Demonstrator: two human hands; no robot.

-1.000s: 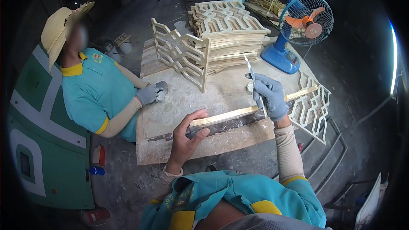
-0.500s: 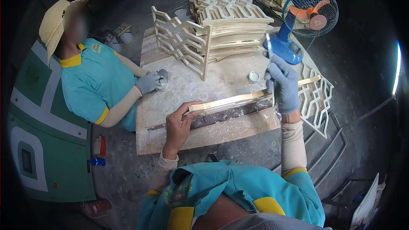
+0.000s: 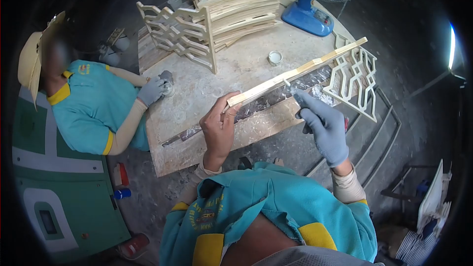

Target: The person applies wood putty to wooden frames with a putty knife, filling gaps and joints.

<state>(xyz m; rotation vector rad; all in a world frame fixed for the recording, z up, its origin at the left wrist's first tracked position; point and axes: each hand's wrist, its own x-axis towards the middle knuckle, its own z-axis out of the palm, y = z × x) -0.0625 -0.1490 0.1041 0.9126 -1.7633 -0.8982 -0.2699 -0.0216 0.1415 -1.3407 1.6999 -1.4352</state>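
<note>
The bare left hand (image 3: 220,125) is partly curled, fingers and thumb pinching the near end of a long, pale wooden piece (image 3: 266,84) seen edge-on. The grey-gloved right hand (image 3: 322,128) is closed around a slim, pale-tipped tool (image 3: 291,89), its handle mostly hidden by the fingers. The wooden piece slants from the left hand to beyond the right; the tool's tip is at its near side, though contact is unclear. With only one end gripped, the piece could roll or swing if pressed hard midway. A slip along the edge could carry the tip toward the bare left fingers. Beyond the right hand's tool, a small, round white pot (image 3: 275,58) could be knocked if the piece swings away.
</note>
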